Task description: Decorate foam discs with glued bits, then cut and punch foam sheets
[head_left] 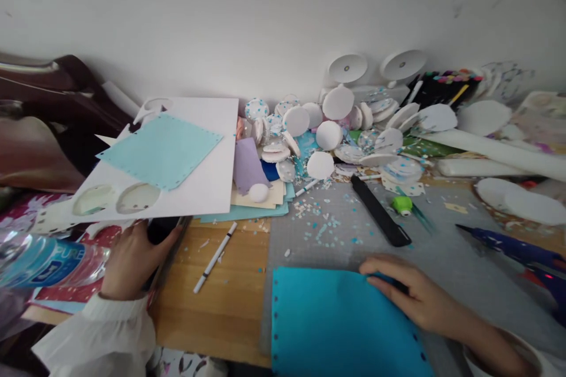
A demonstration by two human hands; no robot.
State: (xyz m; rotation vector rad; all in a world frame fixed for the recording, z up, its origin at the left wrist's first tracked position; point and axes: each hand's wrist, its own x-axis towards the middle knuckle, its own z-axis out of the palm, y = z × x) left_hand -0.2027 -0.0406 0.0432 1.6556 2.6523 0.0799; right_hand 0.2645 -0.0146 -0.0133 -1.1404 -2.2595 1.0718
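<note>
My right hand (413, 294) pinches the top edge of a bright blue sheet (331, 318) with dark holes along its sides. The sheet lies over the front of a grey cutting mat (247, 359). On the left, my left hand (132, 259) curls around a dark flat object that looks like a phone (161, 231), its thumb along the right side. A white board (212, 159) with round cut-outs partly covers that object. Across the board lies a light blue sheet (161, 150) with holes along its edges.
A water bottle (53, 259) lies near my left wrist. A black cutter (380, 212), a green-capped tool (402, 205), a white marker (215, 257) and a blue glue gun (522, 253) lie around the table. White discs (321, 165) and paper scraps crowd the wall.
</note>
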